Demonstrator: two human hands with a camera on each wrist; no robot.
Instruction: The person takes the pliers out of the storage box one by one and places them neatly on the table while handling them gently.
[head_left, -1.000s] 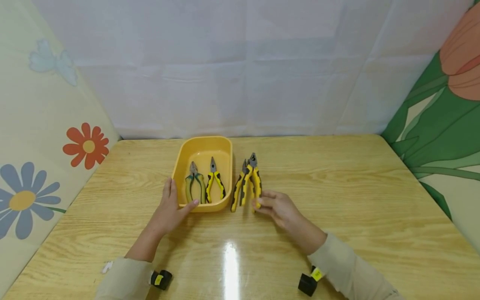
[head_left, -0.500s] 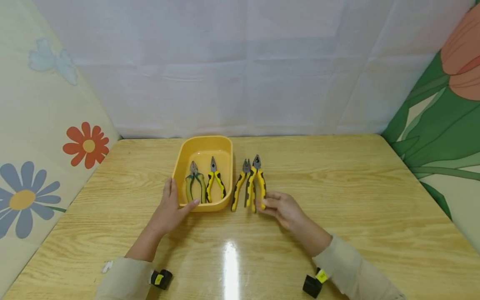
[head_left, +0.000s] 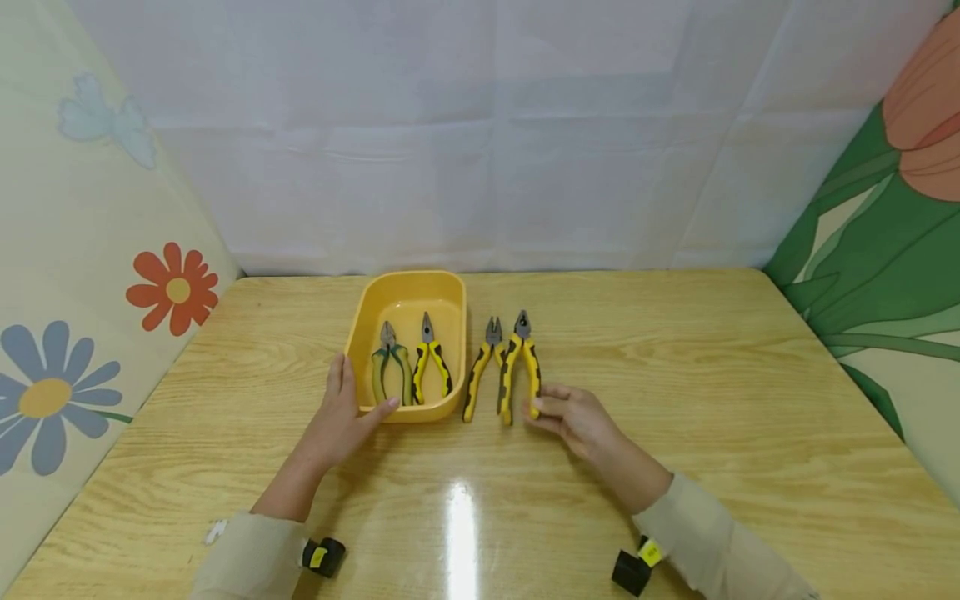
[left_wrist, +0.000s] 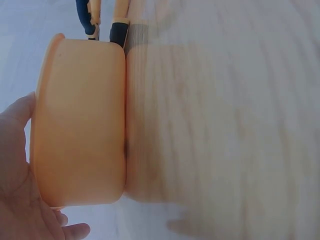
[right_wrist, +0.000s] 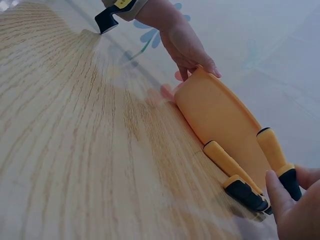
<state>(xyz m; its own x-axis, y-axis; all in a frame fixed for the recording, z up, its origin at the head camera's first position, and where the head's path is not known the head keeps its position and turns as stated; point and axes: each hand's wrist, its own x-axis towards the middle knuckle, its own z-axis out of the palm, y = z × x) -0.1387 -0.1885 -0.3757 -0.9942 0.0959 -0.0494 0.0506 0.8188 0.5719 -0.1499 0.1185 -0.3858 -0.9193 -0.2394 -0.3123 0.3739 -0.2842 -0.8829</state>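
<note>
Left hand (head_left: 341, 425) grips yellow tray (head_left: 431, 413) at near-left corner, thumb over rim; right hand (head_left: 581, 421) pinches rightmost pliers (head_left: 533, 371) by one handle.

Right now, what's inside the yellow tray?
Inside the yellow tray are two pairs of pliers: green-handled pliers on the left and yellow-and-black pliers on the right. Whatever is directly underneath them is covered, so I can't see there.

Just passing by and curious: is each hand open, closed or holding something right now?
Left hand: holding the yellow tray by its near corner.
Right hand: pinching one handle of the rightmost pliers.
</note>
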